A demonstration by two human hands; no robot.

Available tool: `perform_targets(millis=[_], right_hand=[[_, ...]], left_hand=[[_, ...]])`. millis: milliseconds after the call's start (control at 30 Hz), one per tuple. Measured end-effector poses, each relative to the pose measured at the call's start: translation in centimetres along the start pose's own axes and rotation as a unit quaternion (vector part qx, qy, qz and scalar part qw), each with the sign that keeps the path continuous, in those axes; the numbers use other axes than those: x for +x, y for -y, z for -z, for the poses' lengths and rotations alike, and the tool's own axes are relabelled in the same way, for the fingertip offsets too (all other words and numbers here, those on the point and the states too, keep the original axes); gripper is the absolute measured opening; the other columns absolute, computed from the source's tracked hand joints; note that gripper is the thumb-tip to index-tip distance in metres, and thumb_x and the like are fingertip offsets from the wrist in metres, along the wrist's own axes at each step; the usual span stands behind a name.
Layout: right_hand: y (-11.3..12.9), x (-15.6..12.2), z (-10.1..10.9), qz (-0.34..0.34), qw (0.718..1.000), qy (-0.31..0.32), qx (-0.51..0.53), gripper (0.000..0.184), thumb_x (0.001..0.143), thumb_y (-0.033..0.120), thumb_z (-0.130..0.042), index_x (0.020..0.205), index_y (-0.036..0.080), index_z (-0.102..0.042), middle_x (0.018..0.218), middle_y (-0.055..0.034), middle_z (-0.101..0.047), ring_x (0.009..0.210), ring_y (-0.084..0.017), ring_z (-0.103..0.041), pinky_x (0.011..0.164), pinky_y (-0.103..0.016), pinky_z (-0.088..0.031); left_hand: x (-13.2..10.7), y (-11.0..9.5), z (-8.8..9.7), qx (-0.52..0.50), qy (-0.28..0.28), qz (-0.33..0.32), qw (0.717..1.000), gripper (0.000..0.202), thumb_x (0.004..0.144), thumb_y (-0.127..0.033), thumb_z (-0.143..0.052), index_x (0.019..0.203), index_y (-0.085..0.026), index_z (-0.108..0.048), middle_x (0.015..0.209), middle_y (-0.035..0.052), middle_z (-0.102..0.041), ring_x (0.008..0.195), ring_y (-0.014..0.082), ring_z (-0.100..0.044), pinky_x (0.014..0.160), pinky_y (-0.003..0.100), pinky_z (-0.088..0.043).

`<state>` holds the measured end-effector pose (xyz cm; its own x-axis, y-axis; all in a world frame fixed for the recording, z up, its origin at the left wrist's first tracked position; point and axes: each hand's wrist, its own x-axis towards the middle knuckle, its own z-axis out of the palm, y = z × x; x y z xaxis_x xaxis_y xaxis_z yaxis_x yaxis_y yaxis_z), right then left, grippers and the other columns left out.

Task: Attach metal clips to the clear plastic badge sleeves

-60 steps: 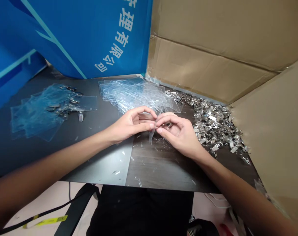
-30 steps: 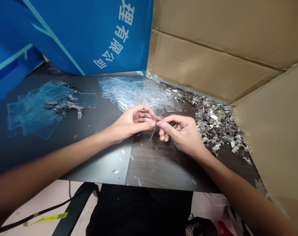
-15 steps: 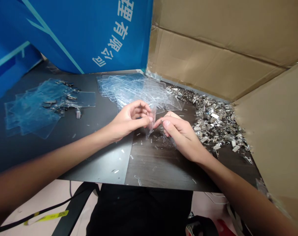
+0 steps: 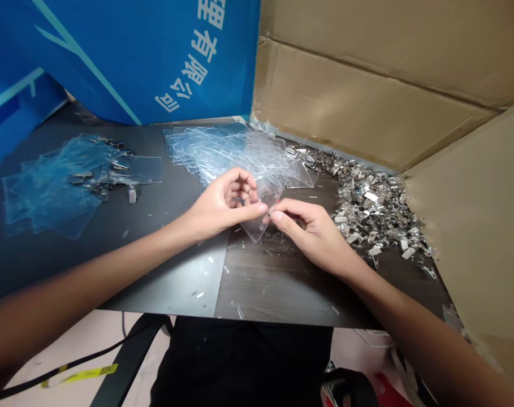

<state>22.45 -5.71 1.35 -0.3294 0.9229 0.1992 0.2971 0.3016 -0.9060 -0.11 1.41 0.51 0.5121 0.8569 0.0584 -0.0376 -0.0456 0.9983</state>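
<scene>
Between the thumb and fingers of my left hand (image 4: 229,203) is a clear plastic badge sleeve (image 4: 255,229), tilted, with small holes along one edge. My right hand (image 4: 307,229) is pinched at that edge, its fingertips meeting my left thumb. A tiny metal piece, seemingly part of a badge clip (image 4: 270,213), shows at the right fingertips; most of it is hidden. Behind my hands lies a heap of clear sleeves (image 4: 223,150). To the right spreads a large pile of metal badge clips (image 4: 371,198).
At the left on the dark table (image 4: 172,271) lies a pile of sleeves with clips on them (image 4: 57,186). Small clear plastic scraps (image 4: 237,310) are scattered near the front. A blue printed panel (image 4: 155,51) and cardboard walls (image 4: 345,85) stand behind and to the right.
My right hand has moved left to the sleeve's edge, bringing the small metal piece against it. The sleeve has turned, so more of its face shows.
</scene>
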Motion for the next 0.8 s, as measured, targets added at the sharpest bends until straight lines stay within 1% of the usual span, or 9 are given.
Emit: perform_targets(millis=[100, 167, 333, 367, 433, 500, 533, 700, 800], right_hand=[[-0.1, -0.1, 0.0, -0.003, 1.0, -0.007, -0.022, 0.024, 0.114, 0.037, -0.063, 0.112, 0.024, -0.083, 0.103, -0.003, -0.081, 0.096, -0.022, -0.071, 0.09, -0.037, -0.054], [0.0, -0.3, 0.0, -0.017, 0.999, 0.002, -0.035, 0.024, 0.114, 0.032, -0.06, 0.123, 0.024, -0.081, 0.101, -0.0027, -0.078, 0.094, -0.021, -0.069, 0.088, -0.037, -0.053], [0.5, -0.8, -0.4, -0.008, 1.0, 0.026, -0.003, 0.039, 0.116, 0.031, -0.056, 0.154, 0.025, -0.06, 0.091, 0.0017, -0.068, 0.081, -0.019, -0.062, 0.083, -0.036, -0.05], [0.5, -0.9, -0.4, -0.004, 1.0, 0.03, 0.004, 0.042, 0.116, 0.031, -0.056, 0.157, 0.024, -0.057, 0.092, 0.002, -0.067, 0.082, -0.019, -0.062, 0.084, -0.037, -0.051], [0.5, -1.0, -0.5, -0.001, 1.0, 0.031, 0.007, 0.044, 0.115, 0.031, -0.056, 0.159, 0.024, -0.052, 0.092, 0.0025, -0.066, 0.082, -0.019, -0.062, 0.084, -0.037, -0.051], [0.4, -1.0, -0.5, 0.001, 1.0, 0.028, 0.005, 0.046, 0.114, 0.028, -0.056, 0.16, 0.024, -0.049, 0.091, 0.0028, -0.067, 0.083, -0.019, -0.062, 0.086, -0.038, -0.052], [0.3, -1.0, -0.4, 0.001, 1.0, 0.027, 0.004, 0.047, 0.114, 0.027, -0.055, 0.16, 0.024, -0.048, 0.092, 0.0027, -0.067, 0.083, -0.019, -0.063, 0.086, -0.039, -0.052], [0.0, -0.7, -0.1, 0.008, 0.999, 0.031, -0.015, 0.053, 0.111, 0.02, -0.053, 0.164, 0.023, -0.043, 0.097, 0.0004, -0.072, 0.089, -0.02, -0.069, 0.084, -0.038, -0.054], [-0.1, -0.6, -0.2, 0.006, 0.999, 0.024, -0.04, 0.058, 0.111, 0.019, -0.054, 0.167, 0.024, -0.041, 0.105, -0.0029, -0.078, 0.091, -0.02, -0.073, 0.079, -0.036, -0.056]], left_hand=[[0.0, -0.1, 0.0, -0.006, -0.014, 0.005, 1.0, 0.057, 0.072, -0.033, -0.105, 0.105, -0.02, -0.061, 0.091, -0.0003, -0.069, 0.081, 0.0133, -0.064, 0.072, 0.025, -0.051], [0.0, -0.1, -0.1, -0.018, -0.02, 0.009, 1.0, 0.062, 0.071, -0.03, -0.105, 0.111, -0.021, -0.059, 0.088, -0.0028, -0.068, 0.074, 0.0106, -0.062, 0.067, 0.023, -0.048], [0.0, -0.1, 0.0, -0.064, -0.007, 0.031, 0.997, 0.079, 0.07, -0.023, -0.105, 0.134, -0.024, -0.058, 0.079, -0.0074, -0.068, 0.065, 0.0101, -0.064, 0.065, 0.023, -0.053], [0.0, 0.0, 0.1, -0.066, 0.007, 0.037, 0.997, 0.075, 0.071, -0.024, -0.105, 0.132, -0.022, -0.063, 0.077, -0.0069, -0.067, 0.065, 0.0111, -0.066, 0.066, 0.024, -0.055], [0.0, 0.0, 0.4, -0.053, 0.037, 0.045, 0.997, 0.053, 0.075, -0.029, -0.105, 0.117, -0.017, -0.075, 0.075, -0.0026, -0.071, 0.067, 0.0129, -0.07, 0.068, 0.025, -0.058], [0.0, 0.0, 0.7, -0.03, 0.059, 0.046, 0.997, 0.036, 0.08, -0.036, -0.102, 0.1, -0.015, -0.082, 0.079, 0.0033, -0.077, 0.07, 0.0148, -0.073, 0.069, 0.026, -0.06], [-0.1, 0.0, 0.8, -0.02, 0.071, 0.044, 0.996, 0.032, 0.083, -0.038, -0.101, 0.097, -0.014, -0.084, 0.083, 0.0058, -0.081, 0.073, 0.0159, -0.075, 0.071, 0.026, -0.061], [-0.2, -0.1, 0.7, -0.055, 0.137, 0.039, 0.988, 0.035, 0.094, -0.043, -0.094, 0.115, -0.016, -0.085, 0.107, 0.0113, -0.086, 0.099, 0.024, -0.084, 0.097, 0.036, -0.068], [-0.3, -0.2, 0.3, -0.08, 0.141, 0.012, 0.987, 0.034, 0.097, -0.045, -0.091, 0.113, -0.017, -0.079, 0.103, 0.0085, -0.082, 0.098, 0.023, -0.082, 0.098, 0.038, -0.068]])
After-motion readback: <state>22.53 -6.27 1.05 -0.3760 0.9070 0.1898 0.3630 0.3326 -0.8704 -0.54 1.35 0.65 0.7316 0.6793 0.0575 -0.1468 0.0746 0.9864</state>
